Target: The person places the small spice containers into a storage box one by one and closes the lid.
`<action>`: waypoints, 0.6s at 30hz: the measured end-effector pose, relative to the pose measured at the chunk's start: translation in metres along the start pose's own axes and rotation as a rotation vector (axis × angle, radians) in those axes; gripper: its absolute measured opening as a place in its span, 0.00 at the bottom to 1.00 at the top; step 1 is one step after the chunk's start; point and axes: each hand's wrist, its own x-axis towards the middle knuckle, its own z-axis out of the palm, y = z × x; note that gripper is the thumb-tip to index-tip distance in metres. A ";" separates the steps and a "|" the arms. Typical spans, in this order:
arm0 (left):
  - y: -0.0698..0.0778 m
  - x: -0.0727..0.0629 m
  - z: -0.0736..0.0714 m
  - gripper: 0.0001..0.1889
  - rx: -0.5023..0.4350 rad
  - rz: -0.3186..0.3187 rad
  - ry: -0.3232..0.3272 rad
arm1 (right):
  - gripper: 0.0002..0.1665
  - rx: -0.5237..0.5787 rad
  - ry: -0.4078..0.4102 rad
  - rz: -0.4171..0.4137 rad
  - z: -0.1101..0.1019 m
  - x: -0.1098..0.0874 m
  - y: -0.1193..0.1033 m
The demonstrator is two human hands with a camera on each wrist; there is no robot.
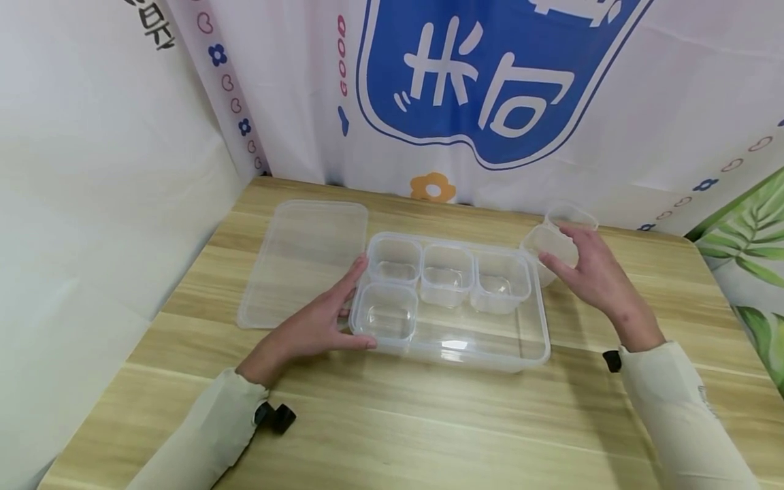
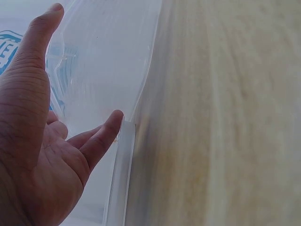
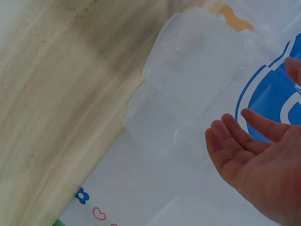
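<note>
A clear plastic box point(image 1: 478, 354) stands mid-table with small clear cups inside. Three cups, the middle one point(image 1: 448, 275) among them, form its back row; one more cup point(image 1: 387, 314) sits at the front left. My left hand point(image 1: 312, 327) spans the box's left end, fingers at its side and thumb along the front rim. In the left wrist view these fingers look spread and fairly straight. At the back right, my right hand point(image 1: 591, 272) is over two loose clear cups, a nearer one point(image 1: 547, 248) and a farther one point(image 1: 572, 214). Its fingers are loosely bent, apart from the cups in the right wrist view.
A flat clear lid point(image 1: 300, 265) lies left of the box, near my left hand. The wooden table point(image 1: 398, 422) ends at a printed cloth backdrop point(image 1: 294, 136) behind the cups. White cloth hangs on the left; a leaf-patterned cloth point(image 1: 747, 258) is at the right.
</note>
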 end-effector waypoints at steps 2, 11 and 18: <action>0.000 -0.001 0.000 0.71 -0.006 -0.005 -0.002 | 0.42 -0.006 -0.015 0.027 0.002 -0.001 0.001; -0.001 0.000 -0.001 0.71 -0.011 -0.015 -0.006 | 0.48 -0.034 -0.061 0.090 0.002 -0.003 0.007; -0.001 0.000 0.000 0.70 -0.011 0.002 -0.003 | 0.46 -0.024 -0.010 0.077 0.004 -0.004 0.012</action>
